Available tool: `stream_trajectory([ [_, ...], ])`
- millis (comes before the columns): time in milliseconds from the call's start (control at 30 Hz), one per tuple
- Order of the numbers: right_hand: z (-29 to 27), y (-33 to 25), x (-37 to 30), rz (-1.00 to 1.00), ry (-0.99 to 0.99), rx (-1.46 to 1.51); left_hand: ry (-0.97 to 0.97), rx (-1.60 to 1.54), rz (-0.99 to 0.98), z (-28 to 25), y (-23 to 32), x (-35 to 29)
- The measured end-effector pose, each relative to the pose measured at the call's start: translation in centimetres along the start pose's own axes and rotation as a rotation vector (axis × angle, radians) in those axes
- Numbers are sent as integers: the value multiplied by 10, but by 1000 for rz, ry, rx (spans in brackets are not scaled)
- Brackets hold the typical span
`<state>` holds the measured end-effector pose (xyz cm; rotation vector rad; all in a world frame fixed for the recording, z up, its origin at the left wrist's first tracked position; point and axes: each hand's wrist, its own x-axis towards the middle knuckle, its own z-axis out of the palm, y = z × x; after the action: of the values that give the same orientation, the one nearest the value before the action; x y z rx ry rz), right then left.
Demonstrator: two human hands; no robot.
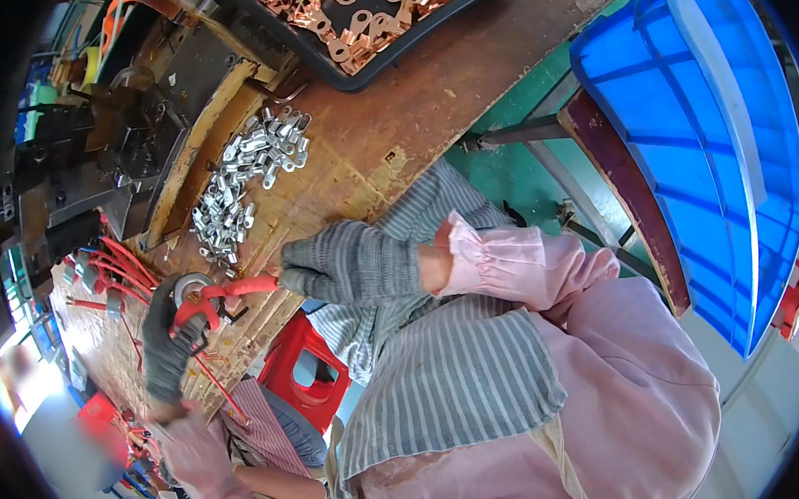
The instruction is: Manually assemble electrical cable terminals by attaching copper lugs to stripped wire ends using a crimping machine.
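Note:
My right hand [345, 262], in a grey striped knit glove, is closed around the handle of a red-handled cable cutter [251, 285]. The tool lies sideways at the table's edge, its round metal jaw pointing left. My left hand [163, 346], in a dark grey glove, is closed at the red part beside the jaw; its fingers are partly hidden. A thin red wire [216, 386] runs down from beneath the left hand. Beyond the tool, a pile of silver cable lugs [248, 163] lies on the wooden table [357, 147].
A black tray [353, 80] holds copper lugs [363, 32]. Dark machinery [127, 129] stands at the left rear. Several red cables [121, 262] lie beyond my left hand. A blue crate [686, 140] stands at the right, and a red stool [307, 383] is below the table edge.

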<state>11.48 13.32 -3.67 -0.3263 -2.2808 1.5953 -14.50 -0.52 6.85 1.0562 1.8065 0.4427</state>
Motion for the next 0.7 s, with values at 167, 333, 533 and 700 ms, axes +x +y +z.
stream_trajectory([
  [167, -35, -15, -8, 280, -11, 855, 836, 369, 280, 45, 31, -37],
  [333, -52, -27, -1, 291, -104, 825, 1192, 225, 391, 81, 27, -23],
  [533, -65, -12, -25, 304, -39, 689, 1279, 201, 364, 126, 26, -15],
  [700, -56, -15, -56, 323, 219, 635, 1275, 416, 418, 132, 34, -10],
])
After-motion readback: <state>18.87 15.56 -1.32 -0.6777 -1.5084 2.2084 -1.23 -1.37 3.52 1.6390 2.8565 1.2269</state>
